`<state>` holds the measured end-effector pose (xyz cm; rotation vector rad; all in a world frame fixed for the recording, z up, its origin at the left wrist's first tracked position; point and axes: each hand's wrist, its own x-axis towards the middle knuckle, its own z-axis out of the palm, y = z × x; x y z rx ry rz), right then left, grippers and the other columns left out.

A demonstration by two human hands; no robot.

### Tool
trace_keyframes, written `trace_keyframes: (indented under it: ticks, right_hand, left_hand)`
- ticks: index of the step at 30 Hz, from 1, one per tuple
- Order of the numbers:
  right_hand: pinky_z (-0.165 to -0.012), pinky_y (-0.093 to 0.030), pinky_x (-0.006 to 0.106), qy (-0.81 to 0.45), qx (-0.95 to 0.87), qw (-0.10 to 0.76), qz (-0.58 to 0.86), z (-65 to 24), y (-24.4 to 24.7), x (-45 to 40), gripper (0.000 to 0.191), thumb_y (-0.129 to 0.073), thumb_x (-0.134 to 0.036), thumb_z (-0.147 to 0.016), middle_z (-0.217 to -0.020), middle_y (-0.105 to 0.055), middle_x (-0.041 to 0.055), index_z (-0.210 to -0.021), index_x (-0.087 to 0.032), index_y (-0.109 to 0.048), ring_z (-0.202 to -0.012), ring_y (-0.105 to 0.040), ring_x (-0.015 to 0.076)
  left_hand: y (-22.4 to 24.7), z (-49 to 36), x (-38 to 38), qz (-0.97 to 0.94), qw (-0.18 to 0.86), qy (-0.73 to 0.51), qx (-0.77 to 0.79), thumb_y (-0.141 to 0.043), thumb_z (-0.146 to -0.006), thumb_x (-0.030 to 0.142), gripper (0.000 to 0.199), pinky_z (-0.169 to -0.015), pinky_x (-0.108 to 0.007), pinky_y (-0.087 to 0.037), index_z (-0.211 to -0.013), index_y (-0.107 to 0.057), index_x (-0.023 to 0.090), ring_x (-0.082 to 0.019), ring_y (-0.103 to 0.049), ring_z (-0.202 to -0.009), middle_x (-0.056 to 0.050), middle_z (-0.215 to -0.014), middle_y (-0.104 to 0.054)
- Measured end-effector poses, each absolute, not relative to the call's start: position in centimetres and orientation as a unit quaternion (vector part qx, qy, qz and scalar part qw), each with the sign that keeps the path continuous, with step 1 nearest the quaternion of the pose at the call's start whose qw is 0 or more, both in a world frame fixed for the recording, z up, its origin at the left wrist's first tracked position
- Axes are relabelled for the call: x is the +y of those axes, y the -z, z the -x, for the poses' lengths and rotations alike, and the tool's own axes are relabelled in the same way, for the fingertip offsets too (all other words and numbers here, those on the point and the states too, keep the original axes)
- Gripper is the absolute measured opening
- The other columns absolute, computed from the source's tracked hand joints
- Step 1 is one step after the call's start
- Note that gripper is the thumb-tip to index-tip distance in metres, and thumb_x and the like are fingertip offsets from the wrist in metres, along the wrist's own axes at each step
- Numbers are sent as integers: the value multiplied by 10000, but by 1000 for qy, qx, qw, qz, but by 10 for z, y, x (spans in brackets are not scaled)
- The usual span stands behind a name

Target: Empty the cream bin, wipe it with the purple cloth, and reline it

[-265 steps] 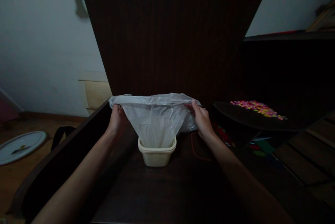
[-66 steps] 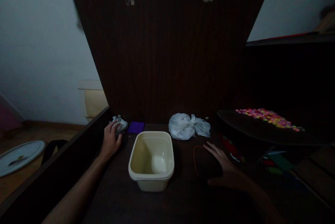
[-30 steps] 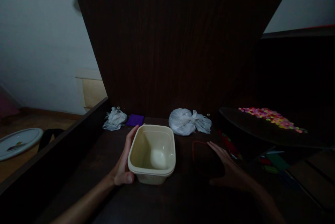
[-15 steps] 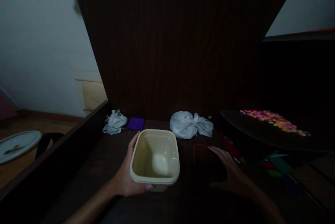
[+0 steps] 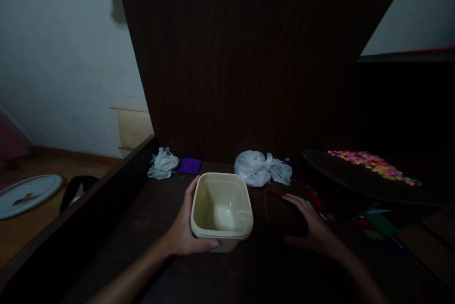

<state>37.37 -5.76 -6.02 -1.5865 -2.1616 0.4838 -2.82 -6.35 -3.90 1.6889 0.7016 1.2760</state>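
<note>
A cream plastic container (image 5: 222, 205), square with rounded corners, is tilted so that its bare inside faces me. My left hand (image 5: 186, 230) is closed on its left side, thumb across the front wall below the rim and fingers behind. To the right, a very dark container-like thing with a reddish-brown rim (image 5: 268, 211) barely stands out from the dark surface. My right hand (image 5: 313, 228) curves round its right side, fingertips at the far edge and thumb at the near one. Shadow hides most of this dark thing, so its exact kind is unclear.
Behind the containers lie a crumpled plastic bag (image 5: 163, 164), a purple folded cloth-like square (image 5: 190, 165) and a knotted white bag (image 5: 252, 168). Small colourful pieces (image 5: 373, 164) cover part of a dark raised ledge (image 5: 330, 169) at right. A low side board (image 5: 106, 195) edges the left.
The view has turned slightly. My left hand has brought the cream container a little to the right and up. The dark rimmed thing has shifted slightly at my right hand.
</note>
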Motion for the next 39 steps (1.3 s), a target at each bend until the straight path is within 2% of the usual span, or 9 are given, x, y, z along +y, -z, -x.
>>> trace_keyframes:
  ticks: [7, 14, 20, 23, 26, 29, 33, 36, 39]
  right_hand:
    - [-1233, -309, 580, -179, -772, 137, 595, -363, 60, -59, 1019, -862, -503, -616, -1630, -335, 184, -1510, -222, -460, -1499, -340, 409]
    - [-1240, -242, 648, -198, -776, 105, 590, -365, 40, -47, 1087, -842, -670, -614, -1694, -270, 153, -1547, -275, -448, -1556, -220, 438]
    - [-1205, -349, 591, -128, -780, 233, 566, -341, 1, -9, 620, -588, -638, -908, -1575, -482, 122, -1415, -281, -592, -1448, -454, 372]
    - [-1082, -488, 557, -100, -784, 268, 551, -327, -5, 20, 545, -573, -496, -939, -1488, -560, 128, -1435, -271, -567, -1243, -628, 342]
    - [-1081, -480, 527, -96, -779, 266, 560, -317, -3, 45, 500, -558, -324, -921, -1447, -592, 141, -1412, -233, -582, -1234, -628, 328]
    - [-1092, -454, 494, -96, -770, 264, 573, -311, 0, 60, 366, -579, -231, -872, -1284, -684, 149, -1221, -192, -682, -1220, -629, 322]
    - [-934, -517, 432, -105, -743, 290, 594, -308, -8, 66, 97, -598, -276, -869, -946, -729, 110, -842, -214, -667, -953, -683, 285]
    - [-777, -534, 371, -124, -716, 338, 599, -309, -24, 67, 208, -576, -354, -893, -716, -671, 46, -718, -244, -557, -755, -659, 241]
    - [-607, -519, 336, -154, -680, 405, 592, -306, -46, 67, 251, -539, -442, -912, -598, -604, 7, -743, -259, -509, -602, -623, 219]
  left_hand:
    - [44, 32, -62, -695, 411, -521, 277, -918, -654, 534, 1318, -1233, -645, -315, -1624, -69, 259, -454, -360, -1507, -209, -1642, -301]
    - [46, 32, -62, -697, 402, -516, 295, -925, -630, 547, 1348, -1237, -664, -296, -1628, -72, 239, -462, -370, -1497, -226, -1641, -293]
    - [46, 33, -61, -704, 402, -509, 289, -915, -652, 542, 1333, -1229, -657, -314, -1631, -60, 248, -460, -367, -1500, -213, -1646, -302]
    - [47, 34, -60, -708, 395, -509, 289, -922, -649, 528, 1329, -1234, -665, -292, -1628, -66, 253, -460, -363, -1502, -215, -1650, -292]
    - [48, 35, -60, -709, 394, -507, 290, -930, -636, 518, 1340, -1240, -663, -281, -1626, -68, 252, -460, -350, -1509, -219, -1652, -285]
    - [47, 35, -59, -709, 392, -507, 293, -929, -634, 528, 1336, -1242, -658, -285, -1627, -80, 248, -461, -354, -1506, -215, -1650, -289]
    - [47, 34, -59, -712, 393, -507, 286, -923, -651, 528, 1329, -1246, -658, -276, -1628, -65, 255, -456, -346, -1511, -209, -1655, -280]
    - [48, 34, -58, -712, 400, -507, 275, -920, -663, 526, 1327, -1246, -664, -269, -1626, -48, 261, -450, -348, -1511, -208, -1649, -292]
    - [48, 34, -58, -715, 393, -510, 272, -922, -661, 530, 1318, -1248, -672, -256, -1623, -59, 273, -451, -346, -1509, -196, -1655, -285]
